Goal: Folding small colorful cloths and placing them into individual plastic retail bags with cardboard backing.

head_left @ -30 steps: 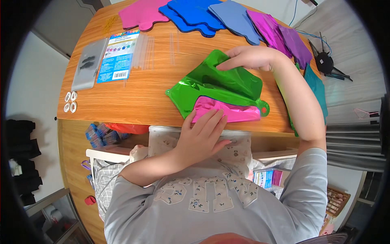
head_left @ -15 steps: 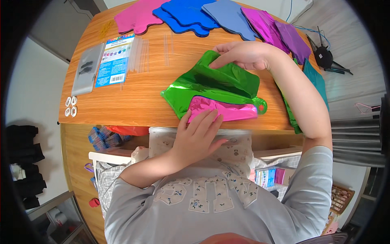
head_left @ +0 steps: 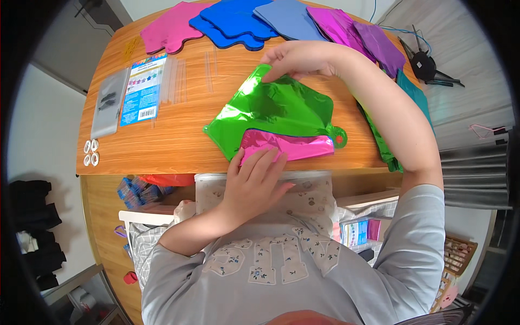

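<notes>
A flat, uninflated green foil balloon (head_left: 295, 105) lies before me on the wooden table, its upper part lifted and creased. My right hand (head_left: 298, 58) pinches its far left corner between thumb and fingers. Along the near side lies a folded pink foil piece (head_left: 306, 145), resting over the green foil by the table's front edge. My left hand (head_left: 254, 176) presses on the pink foil with its fingers stretched out and apart. At the right end of the green foil sticks out a round tab (head_left: 339, 137) with a red spot.
Pink (head_left: 170, 27), blue (head_left: 238, 24), grey-blue (head_left: 290, 19) and purple (head_left: 382, 46) flat foil balloons line the far edge. Left stand a printed card (head_left: 142, 92), clear straws (head_left: 174, 81), a clear bag (head_left: 108, 108) and white ribbon rolls (head_left: 91, 153). Green foil (head_left: 382, 143) lies under my right forearm.
My right hand has drawn the green foil's far corner up and to the left, spreading it flatter. The left hand stays on the pink foil. The whole view has shifted slightly.
</notes>
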`<control>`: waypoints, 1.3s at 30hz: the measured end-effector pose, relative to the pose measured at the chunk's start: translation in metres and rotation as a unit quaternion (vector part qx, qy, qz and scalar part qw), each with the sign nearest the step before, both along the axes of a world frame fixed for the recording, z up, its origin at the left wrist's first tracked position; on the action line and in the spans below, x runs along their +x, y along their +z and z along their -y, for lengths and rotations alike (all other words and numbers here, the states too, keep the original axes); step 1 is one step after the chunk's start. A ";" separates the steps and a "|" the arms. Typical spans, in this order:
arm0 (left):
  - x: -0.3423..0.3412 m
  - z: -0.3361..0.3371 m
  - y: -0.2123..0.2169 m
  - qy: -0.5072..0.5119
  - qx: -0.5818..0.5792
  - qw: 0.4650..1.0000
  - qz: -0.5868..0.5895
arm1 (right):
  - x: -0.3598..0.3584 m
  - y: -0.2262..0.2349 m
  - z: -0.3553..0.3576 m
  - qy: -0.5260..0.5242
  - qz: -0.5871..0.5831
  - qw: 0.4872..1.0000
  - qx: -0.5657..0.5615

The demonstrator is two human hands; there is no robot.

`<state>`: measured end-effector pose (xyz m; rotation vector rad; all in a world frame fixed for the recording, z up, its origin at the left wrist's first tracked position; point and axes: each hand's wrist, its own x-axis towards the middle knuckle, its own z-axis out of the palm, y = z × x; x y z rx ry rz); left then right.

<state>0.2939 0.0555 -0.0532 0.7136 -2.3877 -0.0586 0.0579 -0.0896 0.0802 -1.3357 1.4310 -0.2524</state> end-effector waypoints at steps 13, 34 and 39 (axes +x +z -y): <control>0.000 0.001 -0.001 -0.005 0.001 1.000 -0.005 | -0.002 -0.041 -0.017 0.057 -0.145 0.855 -0.494; 0.004 0.002 -0.003 -0.024 0.016 1.000 0.002 | 0.024 -0.084 -0.139 0.140 -0.131 0.790 -0.583; 0.006 -0.002 0.008 -0.006 0.023 0.999 0.045 | 0.025 -0.082 -0.136 0.152 -0.116 0.804 -0.562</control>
